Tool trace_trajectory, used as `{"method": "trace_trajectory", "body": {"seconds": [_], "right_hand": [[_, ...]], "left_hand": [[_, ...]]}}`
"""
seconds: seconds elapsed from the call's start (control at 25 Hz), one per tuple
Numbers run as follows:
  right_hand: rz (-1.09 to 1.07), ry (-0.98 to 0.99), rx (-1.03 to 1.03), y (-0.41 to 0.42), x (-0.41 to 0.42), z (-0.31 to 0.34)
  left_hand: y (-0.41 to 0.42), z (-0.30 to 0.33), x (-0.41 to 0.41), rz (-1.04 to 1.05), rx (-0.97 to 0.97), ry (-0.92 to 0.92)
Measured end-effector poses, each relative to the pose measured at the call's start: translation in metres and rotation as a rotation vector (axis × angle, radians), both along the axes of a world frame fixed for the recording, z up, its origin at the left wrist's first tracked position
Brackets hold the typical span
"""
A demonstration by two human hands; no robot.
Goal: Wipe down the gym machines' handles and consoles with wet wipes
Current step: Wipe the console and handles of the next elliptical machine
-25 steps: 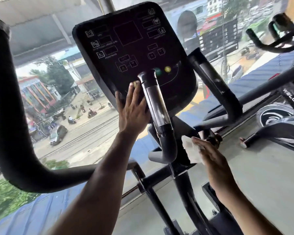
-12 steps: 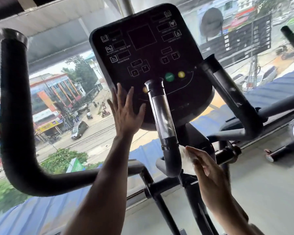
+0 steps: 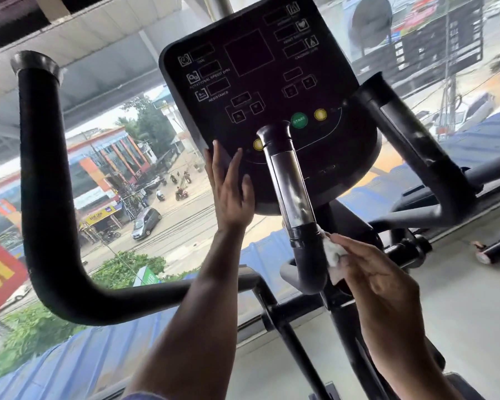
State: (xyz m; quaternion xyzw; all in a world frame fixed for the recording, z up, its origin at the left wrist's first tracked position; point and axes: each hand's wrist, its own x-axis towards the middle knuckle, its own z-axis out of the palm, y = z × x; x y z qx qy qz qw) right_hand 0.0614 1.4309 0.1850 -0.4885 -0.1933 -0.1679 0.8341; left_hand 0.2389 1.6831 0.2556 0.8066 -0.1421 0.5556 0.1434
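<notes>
- Your left hand (image 3: 231,189) lies flat, fingers straight, against the lower left edge of the console (image 3: 260,105), bracing it and gripping nothing.
- Your right hand (image 3: 378,272) presses a crumpled wet wipe (image 3: 332,255) against the right side of the inner handle (image 3: 293,197), just below its shiny sensor sleeve.
- The two hands are well apart, one on either side of that handle.
- Your left fingertips sit just beside the yellow button (image 3: 257,144); if the palm slides up, you could press it.
- The wipe is bunched small, so a quick pass will likely miss the far side of the bend.
- The long outer handle (image 3: 44,180) on the left and the right handle (image 3: 410,140) look untouched right now; skipping them would leave the job half done.
</notes>
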Motion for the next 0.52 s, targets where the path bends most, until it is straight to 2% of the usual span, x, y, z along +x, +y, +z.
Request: {"method": "trace_trajectory", "body": {"seconds": [0.52], "right_hand": [[0.149, -0.068, -0.066, -0.004, 0.019, -0.01]], "left_hand": [[-0.004, -0.004, -0.002, 0.063, 0.019, -0.025]]}}
